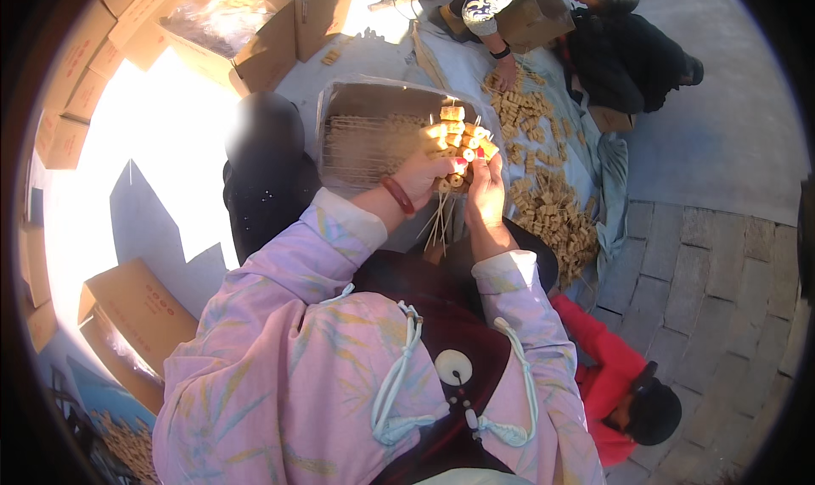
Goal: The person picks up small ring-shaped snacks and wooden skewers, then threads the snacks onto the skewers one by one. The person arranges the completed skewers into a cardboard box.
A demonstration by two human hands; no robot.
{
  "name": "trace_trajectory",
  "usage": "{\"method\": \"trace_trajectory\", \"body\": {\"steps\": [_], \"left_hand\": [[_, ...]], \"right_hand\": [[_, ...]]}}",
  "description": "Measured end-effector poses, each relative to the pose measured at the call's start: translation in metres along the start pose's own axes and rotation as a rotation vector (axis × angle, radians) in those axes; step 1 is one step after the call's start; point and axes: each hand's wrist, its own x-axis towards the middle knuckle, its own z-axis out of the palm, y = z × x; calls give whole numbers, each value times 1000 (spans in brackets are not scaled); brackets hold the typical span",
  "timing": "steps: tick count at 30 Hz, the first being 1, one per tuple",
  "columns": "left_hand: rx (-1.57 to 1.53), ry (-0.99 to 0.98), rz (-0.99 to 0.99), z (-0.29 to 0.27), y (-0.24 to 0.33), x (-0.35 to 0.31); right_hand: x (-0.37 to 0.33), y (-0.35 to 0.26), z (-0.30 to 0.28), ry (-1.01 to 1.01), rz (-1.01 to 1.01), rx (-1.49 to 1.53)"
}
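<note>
Both hands meet in front of the chest: the left hand (422, 175), a red bangle (397, 195) at its wrist, is closed around a bundle of skewers (458, 141) threaded with small tan cubes, sticks pointing down; the right hand (486, 192) is curled against the bundle's right side, fingers pinching at it; just behind lies a plastic-lined tray of bare sticks (373, 141); to the right, loose cubes (552, 213) are heaped on a cloth, where another person's hand (507, 73) rests; cardboard boxes (246, 27) stand at left.

a plastic-lined tray (373, 103) of skewers sits just ahead of both hands, cardboard boxes (246, 27) left, cube pile (556, 218) right; grey paving (722, 137) lies open far right.
</note>
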Motion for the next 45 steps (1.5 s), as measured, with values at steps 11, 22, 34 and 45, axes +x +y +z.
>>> {"method": "trace_trajectory", "body": {"steps": [11, 22, 34, 45], "left_hand": [[282, 7, -70, 5, 7, -2], [545, 89, -84, -2, 10, -3], [469, -56, -148, 10, 21, -3], [234, -97, 86, -3, 15, 1]], "right_hand": [[0, -15, -1, 19, 124, 239], [11, -27, -10, -31, 50, 125], [23, -21, -9, -219, -89, -71], [20, -1, 6, -189, -163, -275]]}}
